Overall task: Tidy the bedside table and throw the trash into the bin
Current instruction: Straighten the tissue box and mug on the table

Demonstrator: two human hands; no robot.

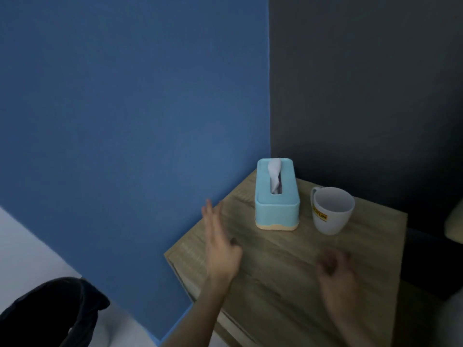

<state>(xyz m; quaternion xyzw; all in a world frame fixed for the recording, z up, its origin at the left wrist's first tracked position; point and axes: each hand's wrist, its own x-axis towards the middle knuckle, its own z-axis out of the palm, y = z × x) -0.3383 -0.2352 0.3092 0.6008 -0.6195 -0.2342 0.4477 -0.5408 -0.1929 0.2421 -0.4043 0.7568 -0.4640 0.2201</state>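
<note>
A wooden bedside table (288, 271) stands in the corner of the room. On its far side sits a light blue tissue box (276, 196) with a white tissue sticking out of the slot. To its right stands an empty white mug (332, 211) with a yellow label. My left hand (220, 244) hovers over the table's left part, flat, fingers apart, holding nothing. My right hand (335, 271) is over the front middle of the table, blurred, fingers loosely curled, with nothing visible in it.
A blue wall (125, 121) runs along the table's left side and a dark grey wall (363, 83) stands behind it. A black bin (50, 314) lined with a dark bag sits on the pale floor at the lower left. A pale cushion edge (454, 226) shows at the right.
</note>
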